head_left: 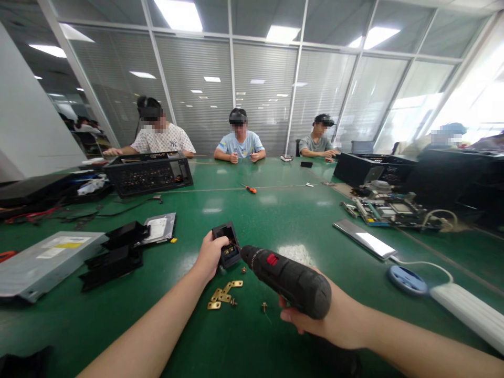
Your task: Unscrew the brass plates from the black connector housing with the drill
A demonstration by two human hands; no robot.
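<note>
My left hand (211, 253) is closed around a small black plastic housing (233, 259) with brass parts inside it, tilted up off the green table. A black cordless drill (289, 278) with a red switch is gripped in my right hand (303, 312). Its bit points into the open side of the housing; whether it touches a screw I cannot make out. Just below lie several flat brass plates (223, 297) with holes. Close to them are loose screws, one (264, 306) under the drill and another (243, 270) beside the housing.
Left stand a metal drive case (51, 260), black plastic brackets (114, 260) and a hard drive (160, 229). An orange screwdriver (251, 189) lies ahead. Right are a phone (364, 239), a white power strip (472, 312) and circuit boards (394, 207). Several people sit across the table near computer cases (149, 176).
</note>
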